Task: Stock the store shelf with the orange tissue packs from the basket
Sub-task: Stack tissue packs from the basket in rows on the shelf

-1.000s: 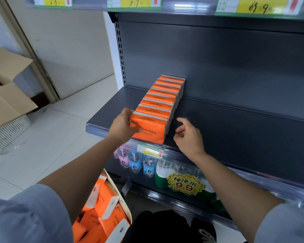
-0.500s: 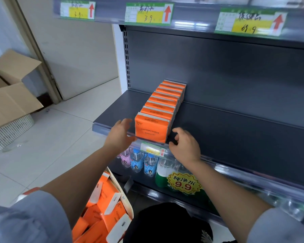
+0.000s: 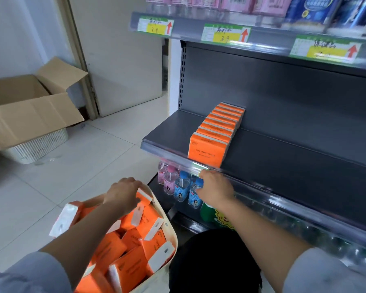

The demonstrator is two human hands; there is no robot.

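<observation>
Left fingers (image 3: 133, 183) are curled over a pack (image 3: 145, 196) at the top of the basket (image 3: 171, 242), looks like they're grabbing the next one. Right fingers (image 3: 205, 174) curl against the shelf (image 3: 169, 127) rail (image 3: 169, 154). Can't tell if they grip it, probably just bracing. The stocked row (image 3: 218, 127) stands just above them.

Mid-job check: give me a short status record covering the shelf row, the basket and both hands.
shelf row: orange tissue packs upright in one row, front to back, on the grey shelf
basket: holds many loose packs
left hand: on the top pack in the basket; grip unclear
right hand: at the shelf's front edge, holding nothing
</observation>
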